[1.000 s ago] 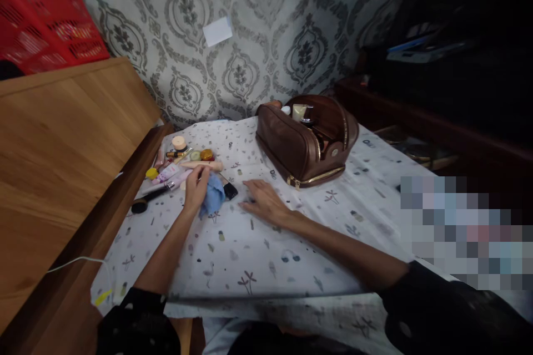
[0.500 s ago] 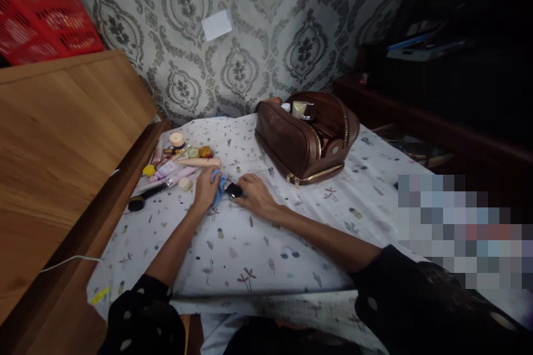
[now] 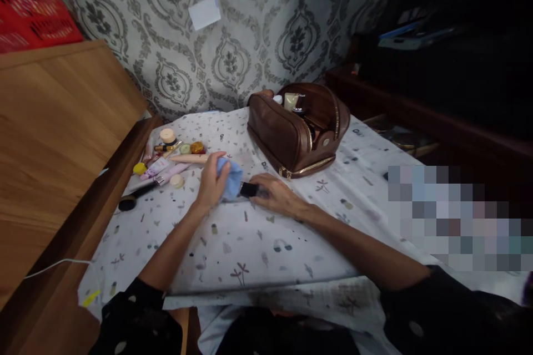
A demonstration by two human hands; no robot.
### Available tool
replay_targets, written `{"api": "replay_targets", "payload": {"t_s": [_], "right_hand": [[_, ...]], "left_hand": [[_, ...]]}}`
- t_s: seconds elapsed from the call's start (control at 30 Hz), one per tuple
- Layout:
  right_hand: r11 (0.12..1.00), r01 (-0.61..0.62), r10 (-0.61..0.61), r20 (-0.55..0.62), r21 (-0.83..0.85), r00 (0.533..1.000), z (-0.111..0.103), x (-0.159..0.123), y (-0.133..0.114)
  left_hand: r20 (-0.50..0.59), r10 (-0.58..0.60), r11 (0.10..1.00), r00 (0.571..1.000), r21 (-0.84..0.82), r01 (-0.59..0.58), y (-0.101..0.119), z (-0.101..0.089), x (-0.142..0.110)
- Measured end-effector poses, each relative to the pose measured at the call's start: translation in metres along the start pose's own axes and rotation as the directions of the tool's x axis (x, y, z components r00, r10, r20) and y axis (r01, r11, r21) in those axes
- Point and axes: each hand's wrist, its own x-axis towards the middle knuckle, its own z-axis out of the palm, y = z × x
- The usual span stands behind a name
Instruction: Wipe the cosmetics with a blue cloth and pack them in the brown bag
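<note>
One black object (image 3: 249,189), now farther right, in the right hand (image 3: 278,195).

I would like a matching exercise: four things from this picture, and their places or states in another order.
1. blue cloth
2. brown bag
3. white card
4. black item

A. on the patterned wallpaper
B. held in the right hand
C. open at the top
D. held in the left hand

Pairs: 1-D; 2-C; 3-A; 4-B

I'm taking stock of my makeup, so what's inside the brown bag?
Inside the brown bag, a pale tube, a small white item and a dark item show near the top. Its walls hide whatever lies deeper.
</note>
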Motion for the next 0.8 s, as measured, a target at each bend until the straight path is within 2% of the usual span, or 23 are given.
{"api": "replay_targets", "payload": {"t_s": [0.07, 0.13, 0.17, 0.23, 0.43, 0.6, 0.7, 0.8], "right_hand": [[1.000, -0.016, 0.016, 0.000, -0.022, 1.000, 0.001, 0.000, 0.001], [0.999, -0.029, 0.030, 0.005, -0.029, 1.000, 0.001, -0.001, 0.003], [0.999, -0.027, 0.027, 0.005, -0.023, 1.000, 0.000, -0.001, 0.004], [1.000, -0.004, 0.005, 0.009, -0.010, 1.000, -0.001, -0.002, 0.004], [0.999, 0.012, -0.011, 0.024, -0.036, 1.000, -0.004, 0.000, 0.003], [0.998, 0.030, -0.029, 0.011, -0.053, 1.000, -0.003, -0.002, 0.004], [0.998, 0.023, -0.023, 0.007, -0.054, 1.000, -0.002, -0.003, 0.005], [0.998, 0.020, -0.020, -0.013, -0.057, 1.000, -0.001, -0.003, 0.007]], "left_hand": [[0.131, 0.197, 0.978, 0.972, 0.036, -0.203, 0.012, 0.012, -0.011], [0.279, 0.354, 0.916, 0.893, 0.090, -0.391, 0.015, 0.024, -0.021], [0.325, 0.397, 0.883, 0.858, 0.121, -0.454, 0.014, 0.028, -0.025], [0.347, 0.433, 0.838, 0.832, 0.186, -0.514, 0.008, 0.033, -0.030], [0.333, 0.456, 0.785, 0.825, 0.286, -0.549, -0.006, 0.025, -0.022], [0.343, 0.486, 0.667, 0.804, 0.448, -0.595, -0.012, 0.017, -0.016], [0.333, 0.437, 0.651, 0.835, 0.523, -0.550, -0.019, 0.011, -0.014], [0.329, 0.314, 0.680, 0.891, 0.578, -0.452, -0.025, 0.004, -0.013]]}}
